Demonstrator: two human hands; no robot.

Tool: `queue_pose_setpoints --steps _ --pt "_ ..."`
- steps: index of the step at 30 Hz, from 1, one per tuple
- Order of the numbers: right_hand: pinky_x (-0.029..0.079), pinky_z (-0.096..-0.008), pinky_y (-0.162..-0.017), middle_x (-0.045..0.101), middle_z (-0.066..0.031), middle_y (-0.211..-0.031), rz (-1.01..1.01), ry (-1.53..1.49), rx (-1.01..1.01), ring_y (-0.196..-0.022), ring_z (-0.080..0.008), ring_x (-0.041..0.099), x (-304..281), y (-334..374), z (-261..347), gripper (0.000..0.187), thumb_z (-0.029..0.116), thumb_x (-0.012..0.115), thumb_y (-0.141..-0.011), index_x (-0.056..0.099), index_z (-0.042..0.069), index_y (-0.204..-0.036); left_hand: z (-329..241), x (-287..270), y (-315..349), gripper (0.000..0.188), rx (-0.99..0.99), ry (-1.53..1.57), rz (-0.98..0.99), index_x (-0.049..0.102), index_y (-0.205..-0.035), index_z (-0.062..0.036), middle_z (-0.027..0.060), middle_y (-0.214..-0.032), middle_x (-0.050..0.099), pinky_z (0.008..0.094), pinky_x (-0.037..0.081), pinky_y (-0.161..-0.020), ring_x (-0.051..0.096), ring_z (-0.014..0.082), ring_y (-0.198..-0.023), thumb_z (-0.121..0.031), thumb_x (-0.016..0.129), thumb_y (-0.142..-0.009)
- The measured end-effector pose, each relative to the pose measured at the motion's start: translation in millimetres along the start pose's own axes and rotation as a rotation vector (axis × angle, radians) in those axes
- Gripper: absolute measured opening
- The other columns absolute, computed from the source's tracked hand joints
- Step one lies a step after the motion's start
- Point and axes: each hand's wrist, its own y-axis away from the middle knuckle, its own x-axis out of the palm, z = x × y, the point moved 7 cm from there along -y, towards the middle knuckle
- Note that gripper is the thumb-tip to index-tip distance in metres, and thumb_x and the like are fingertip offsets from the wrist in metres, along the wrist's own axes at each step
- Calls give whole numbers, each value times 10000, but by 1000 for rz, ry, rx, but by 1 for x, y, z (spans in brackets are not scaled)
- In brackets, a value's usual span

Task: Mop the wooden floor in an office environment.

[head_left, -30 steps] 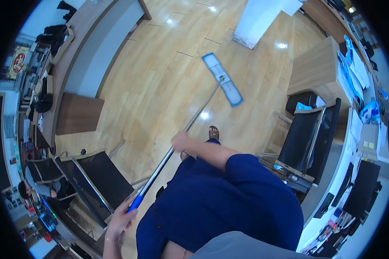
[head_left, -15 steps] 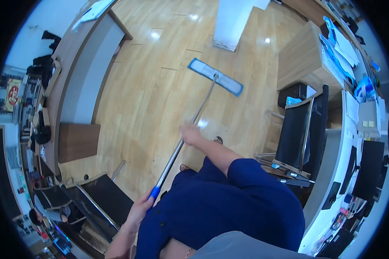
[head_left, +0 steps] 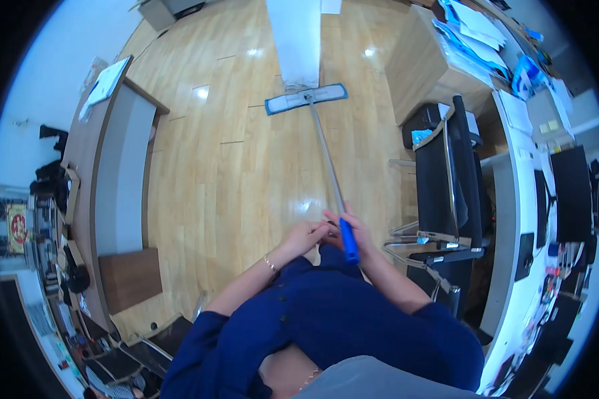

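Observation:
A flat mop (head_left: 323, 143) reaches across the floor in front of me. Its long pale head with blue edging (head_left: 286, 102) lies flat at the foot of a white pillar. The metal pole slopes back to a blue grip (head_left: 348, 241) close to my body. My right hand (head_left: 361, 229) is closed about the pole at the top of that grip. Just left of it, my left hand (head_left: 306, 238) has its fingers drawn together against the right hand's fingertips. A small dark spot shows between them, too small to name. The pole is out of the left hand.
The white pillar (head_left: 296, 50) rises beyond the mop head. A long desk (head_left: 86, 153) runs along the left. To the right stand a wooden cabinet (head_left: 416, 63) topped with papers, a black chair (head_left: 439, 179) and a white desk (head_left: 512, 266) with monitors.
The mop head has swung left and away to the pillar. The blue grip has passed from my left hand across to my right. My left hand has moved up and right, beside the right hand.

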Motion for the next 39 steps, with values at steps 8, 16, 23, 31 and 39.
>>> queue_pose_setpoints --steps 8,16,23,31,39 --pt "371 -212 -387 532 -111 -857 -94 -241 39 -525 -121 459 -54 110 -35 572 146 515 -917 260 281 -1412 -33 -34 -129 670 361 -1281 -391 380 -1353 -172 228 -1243 493 459 453 -894 467 372 -1169 -242 624 -732" --pt "395 -241 -421 562 -127 -845 -556 139 142 -473 -140 509 -73 388 -23 610 95 540 -873 280 91 -1425 54 234 -151 211 927 -1279 459 623 -550 -80 147 -565 579 470 426 -436 586 357 -545 -290 640 -541" --pt "444 -231 -809 587 -126 -1049 -643 894 243 -895 -132 572 -37 434 61 684 57 600 -846 274 130 -1443 -29 273 -110 130 993 -877 316 604 -651 -124 81 -684 579 426 481 -610 580 303 -739 -225 647 -581" --pt "461 -259 -472 557 -101 -771 -437 1594 -322 -496 -139 548 -30 214 141 649 117 567 -862 260 97 -1434 -106 114 -280 109 905 -614 -174 587 -601 -120 84 -678 566 397 471 -600 592 286 -717 -208 630 -650" --pt "420 -250 -418 543 -34 -743 -475 824 -5 -460 -100 485 7 -37 282 640 111 554 -869 267 158 -1440 -244 -86 -443 158 853 -894 -432 581 -796 -94 114 -852 606 377 494 -635 613 295 -785 -111 658 -658"
